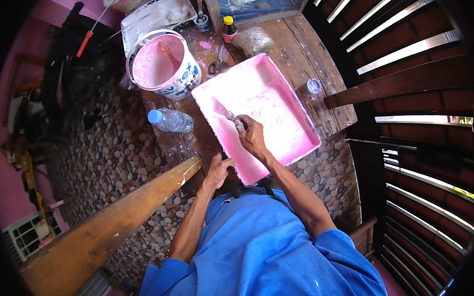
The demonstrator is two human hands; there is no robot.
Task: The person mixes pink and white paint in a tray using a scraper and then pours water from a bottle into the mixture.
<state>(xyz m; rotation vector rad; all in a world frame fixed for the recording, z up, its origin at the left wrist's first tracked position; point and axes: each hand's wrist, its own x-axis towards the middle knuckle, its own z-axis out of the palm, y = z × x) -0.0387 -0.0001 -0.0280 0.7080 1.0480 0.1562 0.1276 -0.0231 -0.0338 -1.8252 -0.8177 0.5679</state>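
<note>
Rounded stones patterned the floor (117, 137) around a wooden bench (309, 49), its planks worn and spattered with pink and white. From my remote station I saw a deep rectangular tray (294, 100) at the near side of the bench, its walls and base coated in pink, mottled in the middle and bleached by glare toward the far end. Inside it, the right hand (252, 136) was wrapped around a flat-bladed tool (221, 107), whose pink-smeared blade pointed at the tray's left wall. The left hand (218, 171) was at the near left rim, thumb against the edge; I could not tell how firmly its fingers closed. Left of the tray, a round white bucket (193, 68) had pink-streaked inner walls and a brush (168, 52) leaning within. Nearer me lay a clear, ridged plastic bottle (173, 121) with a blue cap. Beyond the tray I saw a small dark bottle (230, 31), yellow-capped, beside a crumpled translucent bag (253, 41); to its right, a small clear cup (313, 87).
</note>
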